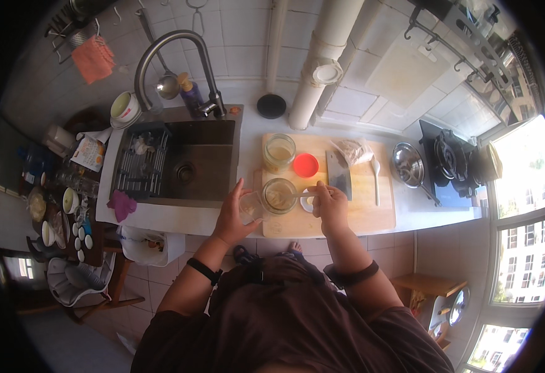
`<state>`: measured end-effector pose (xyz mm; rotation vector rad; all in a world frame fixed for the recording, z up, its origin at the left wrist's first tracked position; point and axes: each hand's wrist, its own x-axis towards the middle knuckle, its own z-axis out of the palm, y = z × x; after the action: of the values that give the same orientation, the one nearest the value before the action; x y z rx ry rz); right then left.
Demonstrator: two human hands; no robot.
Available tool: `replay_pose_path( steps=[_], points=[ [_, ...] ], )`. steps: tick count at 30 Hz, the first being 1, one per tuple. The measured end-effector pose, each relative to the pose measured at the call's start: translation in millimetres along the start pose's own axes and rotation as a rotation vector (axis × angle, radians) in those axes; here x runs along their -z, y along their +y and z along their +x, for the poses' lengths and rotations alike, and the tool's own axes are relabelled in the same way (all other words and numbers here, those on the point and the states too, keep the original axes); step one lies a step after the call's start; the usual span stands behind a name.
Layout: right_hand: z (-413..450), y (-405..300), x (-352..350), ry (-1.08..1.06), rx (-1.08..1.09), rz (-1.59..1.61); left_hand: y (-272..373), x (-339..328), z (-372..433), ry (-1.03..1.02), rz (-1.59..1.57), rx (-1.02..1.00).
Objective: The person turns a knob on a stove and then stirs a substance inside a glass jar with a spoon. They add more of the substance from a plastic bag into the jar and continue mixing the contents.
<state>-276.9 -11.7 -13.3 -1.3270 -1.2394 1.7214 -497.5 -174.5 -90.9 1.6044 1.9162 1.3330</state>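
Note:
My left hand grips a small clear cup, tilted against the side of an open glass jar. Pale pieces lie inside that jar. In my right hand is the handle of a light-coloured spoon, whose far end reaches over the jar's mouth; whether it touches the contents I cannot tell. Partly under my right hand sits a small white round lid or dish. Behind the jar stand a second glass jar with pale contents and a red round lid. All rest on a wooden cutting board.
On the board's right lie a cleaver, a plastic bag of pale food and a white spoon. A steel pan stands beside the gas stove. Left is a sink with a drying rack and tall faucet.

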Motion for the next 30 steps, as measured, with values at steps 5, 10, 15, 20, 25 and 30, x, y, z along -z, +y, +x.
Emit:
replay_pose_path(
  steps=[5, 10, 15, 20, 25, 30],
  points=[
    [-8.6, -11.8, 13.9, 0.017, -0.031, 0.105, 0.9, 1.5, 0.5, -0.014, 0.0, 0.005],
    [-20.7, -30.3, 13.1, 0.031, 0.022, 0.116, 1.3, 1.4, -0.5, -0.012, -0.003, 0.016],
    [-33.2, -43.5, 3.0, -0.014, 0.051, 0.133, 1.9, 0.8, -1.8, 0.013, 0.0, -0.011],
    [-39.5, -36.1, -20.9, -0.095, 0.023, 0.081, -0.6, 2.0, -3.7, 0.018, 0.045, -0.049],
    [-53.9, -15.4, -52.4, -0.112, 0.354, -0.411, 0.0, 0.6, -5.4, 0.04, -0.02, -0.007],
    [-51.4, 3.8, -57.7, -0.435, 0.836, -0.752, -2.4, 0.4, -5.5, 0.042, -0.03, 0.003]
  ],
)
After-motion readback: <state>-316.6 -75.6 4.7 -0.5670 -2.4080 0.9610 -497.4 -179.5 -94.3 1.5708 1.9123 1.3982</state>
